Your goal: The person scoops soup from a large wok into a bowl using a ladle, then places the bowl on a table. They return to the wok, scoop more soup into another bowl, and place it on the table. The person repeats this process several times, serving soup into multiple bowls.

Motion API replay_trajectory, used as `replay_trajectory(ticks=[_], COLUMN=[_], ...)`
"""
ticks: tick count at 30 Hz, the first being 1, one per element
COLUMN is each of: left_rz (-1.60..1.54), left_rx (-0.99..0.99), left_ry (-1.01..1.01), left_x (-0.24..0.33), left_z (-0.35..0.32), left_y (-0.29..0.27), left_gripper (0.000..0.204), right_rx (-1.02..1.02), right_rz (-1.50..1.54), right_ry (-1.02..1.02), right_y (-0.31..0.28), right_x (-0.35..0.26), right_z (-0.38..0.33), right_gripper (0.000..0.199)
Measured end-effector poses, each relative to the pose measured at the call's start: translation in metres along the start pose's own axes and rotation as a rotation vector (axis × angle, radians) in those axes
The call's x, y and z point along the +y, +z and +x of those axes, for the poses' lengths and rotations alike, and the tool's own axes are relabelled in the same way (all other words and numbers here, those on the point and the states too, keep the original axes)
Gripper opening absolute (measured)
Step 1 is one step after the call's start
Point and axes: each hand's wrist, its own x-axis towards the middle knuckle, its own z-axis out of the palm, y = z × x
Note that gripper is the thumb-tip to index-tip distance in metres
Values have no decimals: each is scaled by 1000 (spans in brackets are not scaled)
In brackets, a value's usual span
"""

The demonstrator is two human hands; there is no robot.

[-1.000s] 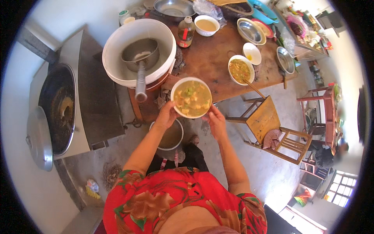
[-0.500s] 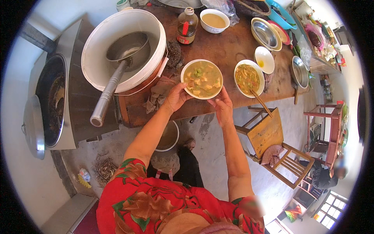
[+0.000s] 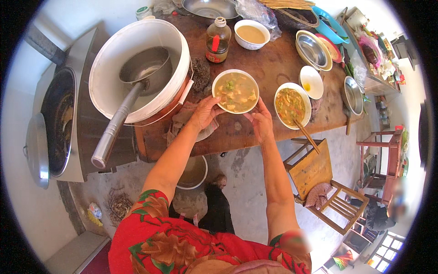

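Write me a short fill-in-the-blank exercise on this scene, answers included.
1. The left hand and right hand hold a ____ of soup.
2. Wooden chopsticks stick out of a second bowl, to its ____.
3. The bucket containing the metal ladle is ____.
4. The floral shirt is mainly ____.

Missing words: bowl; right; white; red.

Red short-sleeved top, brown-and-green leaf print; black trousers; hands bare.

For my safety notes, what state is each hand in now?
Left hand: holding the soup bowl, lower left.
Right hand: holding the soup bowl, lower right.
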Motion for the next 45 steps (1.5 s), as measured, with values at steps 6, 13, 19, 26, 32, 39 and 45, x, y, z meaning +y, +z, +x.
replay_trajectory(ticks=[6, 13, 19, 26, 32, 39, 45], left_rz=[11, 22, 67, 446, 1792, 2152, 2138], left_rx=[-52, -41, 12, 334, 293, 30, -17], left_ry=[-22, 10, 49, 151, 491, 91, 186], left_x=[-2, -7, 3, 22, 9, 14, 4], left_z=[4, 16, 2, -90, -207, -252, -234], left_y=[-3, -9, 3, 16, -28, -57, -62], left_gripper=[37, 46, 49, 50, 53, 73, 72], right_rx=[5, 11, 190, 189, 405, 334, 138], right_rz=[25, 73, 46, -180, -333, -421, -571], right_ry=[32, -40, -132, 144, 343, 626, 687], right_y=[-8, -12, 10, 18, 8, 8, 23], right_x=[6, 15, 31, 71, 100, 118, 122], right_z=[14, 28, -18, -145, -258, -307, -320], right_gripper=[71, 71, 67, 57, 52, 48, 46])
